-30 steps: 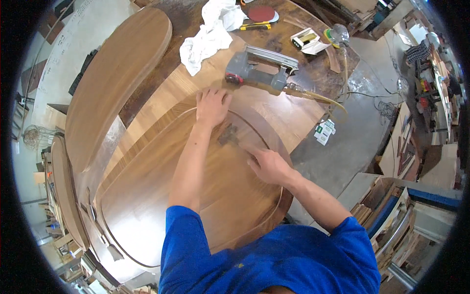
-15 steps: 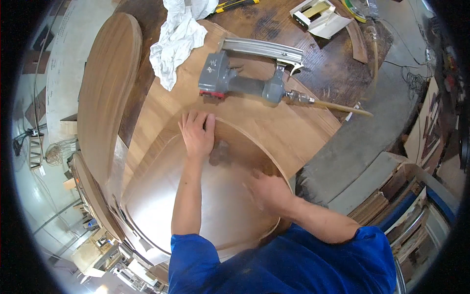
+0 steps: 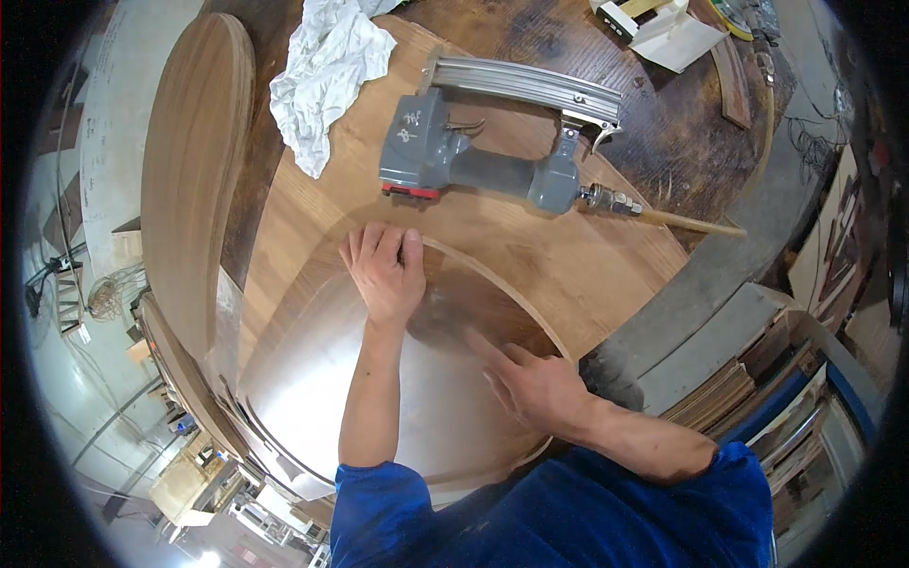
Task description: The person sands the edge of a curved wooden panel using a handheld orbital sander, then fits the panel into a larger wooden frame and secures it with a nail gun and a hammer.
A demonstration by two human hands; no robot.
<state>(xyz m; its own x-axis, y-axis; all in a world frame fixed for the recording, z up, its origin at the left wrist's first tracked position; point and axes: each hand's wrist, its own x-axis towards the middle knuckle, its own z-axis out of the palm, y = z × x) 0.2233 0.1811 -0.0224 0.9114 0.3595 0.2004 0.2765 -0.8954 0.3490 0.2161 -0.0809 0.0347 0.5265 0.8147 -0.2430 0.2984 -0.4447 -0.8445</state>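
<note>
In front of me is a rounded wooden piece with a glossy inner face and a thin raised rim. My left hand is closed over its far rim, fingers bent around the edge. Above the inner face, my right hand holds nothing; its index finger is stretched out toward the dark wood-grained area, and whether the fingertip touches is unclear. Just beyond the rim, a grey pneumatic nail gun lies on a flat wooden panel, its hose running off to the right.
A crumpled white cloth lies beyond the left hand. A long rounded wooden panel stands at the left. An open small box and a narrow curved wood strip lie at the far right. Stacked boards stand at the near right.
My right hand has shifted slightly, its index finger now plainly stretched out. My left hand keeps its hold on the rim. The view has shifted a little.
</note>
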